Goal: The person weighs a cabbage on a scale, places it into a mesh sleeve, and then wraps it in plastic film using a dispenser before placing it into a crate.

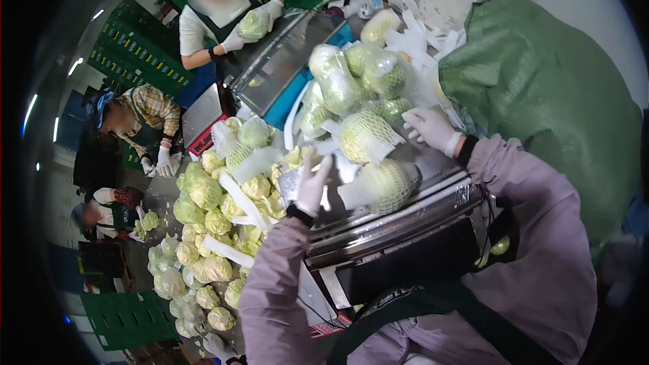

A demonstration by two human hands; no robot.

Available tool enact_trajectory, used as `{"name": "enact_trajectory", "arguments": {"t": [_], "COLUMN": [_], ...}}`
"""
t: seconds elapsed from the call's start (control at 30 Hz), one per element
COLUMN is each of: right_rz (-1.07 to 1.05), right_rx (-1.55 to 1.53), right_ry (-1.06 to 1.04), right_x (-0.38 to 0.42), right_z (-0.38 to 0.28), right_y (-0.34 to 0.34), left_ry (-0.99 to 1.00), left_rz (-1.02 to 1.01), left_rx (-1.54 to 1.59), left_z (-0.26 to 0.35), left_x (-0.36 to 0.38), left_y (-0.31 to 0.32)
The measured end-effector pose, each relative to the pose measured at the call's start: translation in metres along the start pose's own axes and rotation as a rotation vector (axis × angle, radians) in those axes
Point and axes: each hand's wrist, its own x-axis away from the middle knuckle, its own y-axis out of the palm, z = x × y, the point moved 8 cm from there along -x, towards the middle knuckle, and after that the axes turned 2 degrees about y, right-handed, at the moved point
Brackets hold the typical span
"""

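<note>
My left hand (314, 181), in a white glove, is held up with thumb and fingers apart at the left side of a metal work surface (324, 231). My right hand (433, 130), also gloved, has its fingers stretched out towards the cabbages and holds nothing. Between the two hands lies a cabbage in a white foam net (368, 138). Nearer to me, a second netted cabbage (387, 186) rests on the metal, the loose end of its net pointing left. Beyond them is a heap of cabbages in clear film (338, 81).
To the left spreads a large pile of bare cabbages (206, 192) with loose foam nets (243, 199). A red scale (203, 122) stands behind it. One co-worker (216, 27) holds a cabbage across a wrapping machine (291, 54); others stand further left. A green sack (541, 108) bulges at right.
</note>
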Motion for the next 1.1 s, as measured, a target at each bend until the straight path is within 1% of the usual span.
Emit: {"name": "enact_trajectory", "arguments": {"t": [0.03, 0.07, 0.1, 0.13, 0.17, 0.23, 0.27, 0.3, 0.33, 0.37, 0.4, 0.43, 0.47, 0.5, 0.53, 0.57, 0.6, 0.63, 0.67, 0.7, 0.73, 0.77, 0.8, 0.83, 0.87, 0.9, 0.93, 0.97, 1.0, 1.03, 1.07, 1.1], "right_rz": [0.014, -0.035, -0.008, -0.141, -0.280, -0.474, -0.557, -0.559, -0.569, -0.579, -0.561, -0.559, -0.509, -0.459, -0.370, -0.369, -0.297, -0.226, -0.260, -0.357, -0.479, -0.640, -0.815, -0.994, -1.062, -1.003, -0.663, -0.628, -0.693, -0.309, -0.437, -0.105], "right_rx": [0.101, 0.219, 0.416, 0.608, 0.799, 1.078, 1.229, 1.231, 1.271, 1.312, 1.288, 1.292, 1.207, 1.123, 0.990, 0.993, 0.810, 0.626, 0.489, 0.507, 0.567, 0.525, 0.450, 0.357, 0.298, 0.243, -0.150, -0.297, -0.614, -0.725, -0.632, -0.127], "right_ry": [-0.142, -0.320, -0.625, -0.690, -0.752, -0.794, -0.842, -0.846, -0.906, -0.967, -0.973, -0.974, -0.944, -0.915, -0.884, -0.886, -0.644, -0.404, -0.346, -0.289, -0.386, -0.038, -0.149, -0.067, 0.017, -0.132, -0.050, -0.529, -0.688, -0.603, -0.680, -0.765], "right_x": [0.013, 0.034, 0.062, 0.084, 0.104, 0.127, 0.135, 0.137, 0.139, 0.140, 0.139, 0.139, 0.138, 0.137, 0.137, 0.144, 0.140, 0.136, 0.146, 0.155, 0.171, 0.187, 0.203, 0.220, 0.225, 0.218, 0.203, 0.173, 0.142, 0.100, 0.057, 0.020], "right_z": [-0.006, -0.013, -0.024, -0.023, -0.016, 0.006, 0.017, 0.022, 0.029, 0.034, 0.038, 0.043, 0.045, 0.046, 0.041, 0.044, 0.051, 0.061, 0.054, 0.052, 0.034, 0.037, 0.016, -0.014, -0.056, -0.109, -0.145, -0.169, -0.192, -0.186, -0.181, -0.159], "right_y": [-0.011, -0.014, -0.015, -0.012, -0.009, -0.003, 0.000, 0.001, 0.005, 0.011, 0.013, 0.014, 0.011, 0.008, 0.006, 0.008, -0.003, -0.014, -0.016, -0.015, -0.006, -0.001, 0.011, 0.021, 0.022, 0.017, -0.010, -0.033, -0.039, -0.048, -0.032, -0.026], "left_ry": [0.096, 0.186, 0.260, 0.264, 0.445, 0.541, 0.620, 0.702, 0.734, 0.817, 0.843, 0.869, 0.858, 0.862, 0.839, 0.813, 0.728, 0.458, 0.316, 0.170, 0.075, -0.024, -0.068, -0.144, -0.149, -0.003, 0.194, 0.254, 0.331, 0.415, 0.519, 0.604], "left_rz": [0.028, 0.002, -0.060, -0.196, -0.286, -0.588, -0.641, -0.692, -0.709, -0.738, -0.726, -0.716, -0.676, -0.673, -0.616, -0.558, -0.490, -0.309, -0.328, -0.343, -0.429, -0.513, -0.566, -0.694, -0.769, -0.736, -0.709, -0.320, -0.239, -0.161, -0.061, 0.040], "left_rx": [-0.126, -0.196, -0.427, -0.604, -0.825, -1.132, -1.271, -1.412, -1.436, -1.428, -1.385, -1.340, -1.253, -1.254, -1.097, -0.940, -0.716, -0.714, -0.543, -0.369, -0.454, -0.537, -0.458, -0.302, -0.120, 0.108, 0.627, 0.610, 0.793, 0.972, 0.567, 0.160], "left_z": [0.010, 0.015, 0.022, 0.029, 0.036, 0.028, 0.020, 0.008, -0.004, -0.015, -0.025, -0.022, -0.015, -0.017, -0.019, -0.014, -0.011, -0.038, -0.032, -0.013, -0.004, 0.003, 0.017, 0.062, 0.101, 0.129, 0.160, 0.192, 0.204, 0.209, 0.195, 0.169], "left_x": [0.016, 0.033, 0.053, 0.073, 0.093, 0.122, 0.132, 0.140, 0.143, 0.145, 0.140, 0.138, 0.137, 0.138, 0.135, 0.135, 0.135, 0.138, 0.149, 0.165, 0.177, 0.190, 0.202, 0.209, 0.207, 0.194, 0.170, 0.148, 0.119, 0.083, 0.035, -0.010], "left_y": [-0.013, -0.021, -0.027, -0.026, -0.019, -0.003, 0.003, 0.011, 0.014, 0.018, 0.020, 0.028, 0.031, 0.038, 0.039, 0.042, 0.040, 0.018, 0.017, 0.018, 0.017, 0.013, 0.012, 0.022, 0.017, -0.006, -0.021, -0.038, -0.044, -0.052, -0.057, -0.059]}}
